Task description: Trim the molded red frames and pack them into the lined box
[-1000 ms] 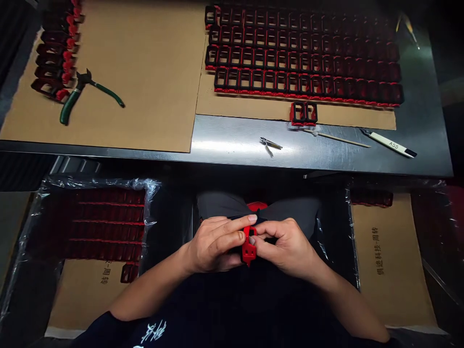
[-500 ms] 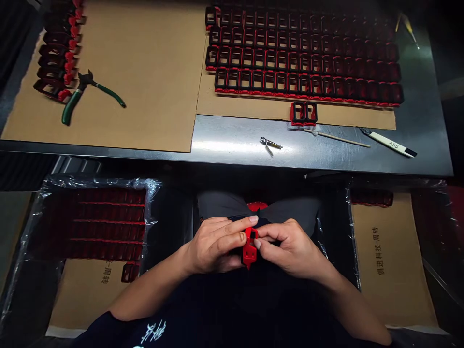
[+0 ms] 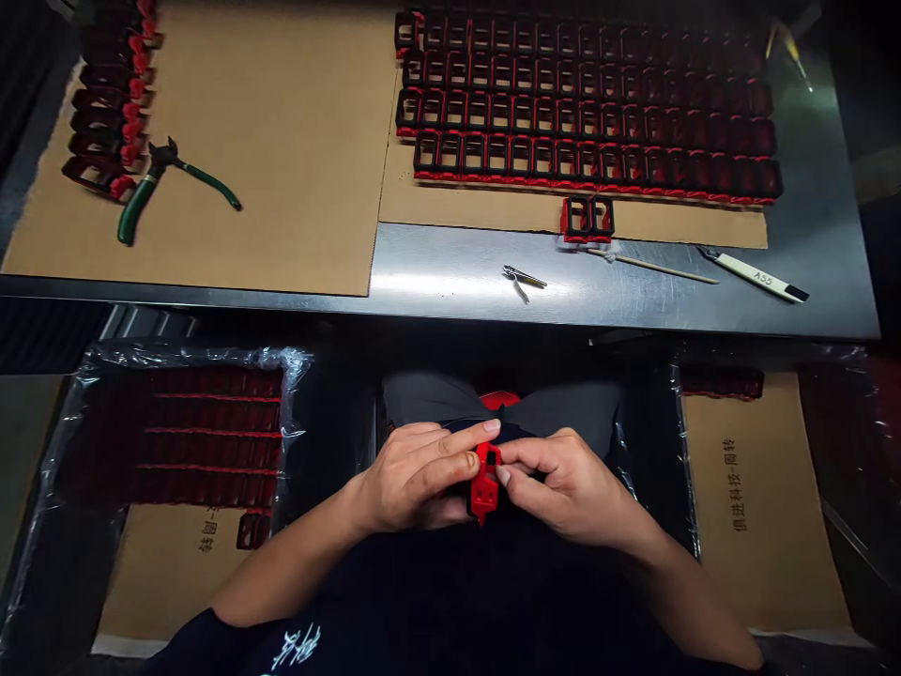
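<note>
A small red plastic part (image 3: 485, 481) is pinched over the lap between the left hand (image 3: 415, 474) and right hand (image 3: 563, 483); most of it's hidden by fingers, shape hard to tell.

We see a brushed metal table (image 3: 457, 282) with a glossy sheen, matt brown cardboard sheets (image 3: 282, 141), red and black plastic frames (image 3: 584, 103), a red plastic part (image 3: 485, 481), crinkly glossy plastic film (image 3: 282, 361), and rubbery green-handled pliers (image 3: 151, 183).
</note>
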`<state>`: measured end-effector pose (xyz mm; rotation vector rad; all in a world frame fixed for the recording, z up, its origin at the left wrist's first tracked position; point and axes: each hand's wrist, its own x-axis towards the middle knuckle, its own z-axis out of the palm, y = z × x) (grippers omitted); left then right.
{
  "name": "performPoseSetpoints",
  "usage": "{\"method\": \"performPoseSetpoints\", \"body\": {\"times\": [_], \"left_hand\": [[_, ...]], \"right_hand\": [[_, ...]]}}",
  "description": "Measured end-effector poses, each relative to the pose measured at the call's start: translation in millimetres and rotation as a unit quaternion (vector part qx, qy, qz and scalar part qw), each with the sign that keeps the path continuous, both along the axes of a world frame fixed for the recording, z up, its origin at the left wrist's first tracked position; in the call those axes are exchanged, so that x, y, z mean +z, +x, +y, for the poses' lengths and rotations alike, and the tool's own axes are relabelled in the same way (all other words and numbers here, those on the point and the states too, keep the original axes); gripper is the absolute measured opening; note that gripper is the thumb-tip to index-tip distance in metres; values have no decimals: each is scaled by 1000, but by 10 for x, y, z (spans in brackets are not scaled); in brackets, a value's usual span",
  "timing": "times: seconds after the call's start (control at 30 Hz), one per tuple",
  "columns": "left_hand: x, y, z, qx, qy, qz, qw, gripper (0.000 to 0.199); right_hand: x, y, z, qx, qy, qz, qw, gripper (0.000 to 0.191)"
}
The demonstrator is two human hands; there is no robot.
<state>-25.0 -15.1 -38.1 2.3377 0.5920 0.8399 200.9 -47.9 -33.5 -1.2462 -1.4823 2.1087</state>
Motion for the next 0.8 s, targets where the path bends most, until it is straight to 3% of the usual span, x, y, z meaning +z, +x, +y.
{"method": "performPoseSetpoints", "body": {"times": [0.37,0.67,0.8], "left_hand": [[15,4,14,-10,4,13,1000,31],[26,-19,16,-17,-5,13,1000,39],[13,-13,25,-21,-5,11,1000,38]], "right_hand": [[11,-64,-4,-45,-12,-2,999,36],[-26,43,-5,13,31,13,999,41],[-10,27,3,2,0,22,1000,39]]}}
